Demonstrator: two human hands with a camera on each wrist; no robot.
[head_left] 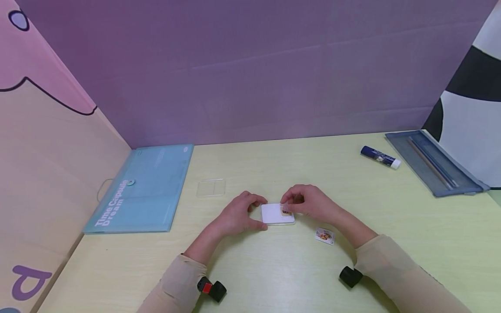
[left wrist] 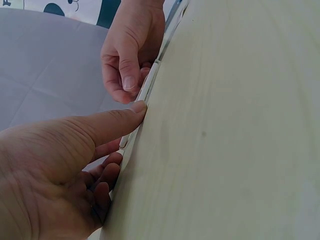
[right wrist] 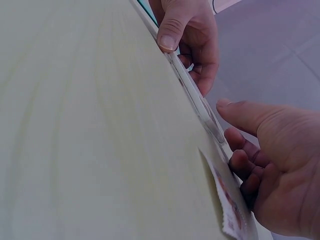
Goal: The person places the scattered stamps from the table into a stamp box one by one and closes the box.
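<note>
A small flat white rectangular piece (head_left: 271,214) lies on the table between the hands. My left hand (head_left: 243,214) grips its left end, thumb at the near edge and a finger at the far edge. Over its right part sits a stamp (head_left: 286,212) with a small picture, partly covered by my right hand (head_left: 313,203), whose thumb and index finger pinch at it. The right hand's other fingers curl under, as the right wrist view shows. A second stamp (head_left: 325,235), with perforated edges, lies on the table just below the right hand, slightly bent in the right wrist view (right wrist: 231,202).
Behind the left hand lies a clear rectangular plastic piece (head_left: 211,188). A blue document folder (head_left: 152,191) occupies the left side. Toward the back right are a glue stick (head_left: 380,157) and a blue mesh pouch (head_left: 422,150) with pencils inside. Walls (head_left: 258,78) border the back and sides.
</note>
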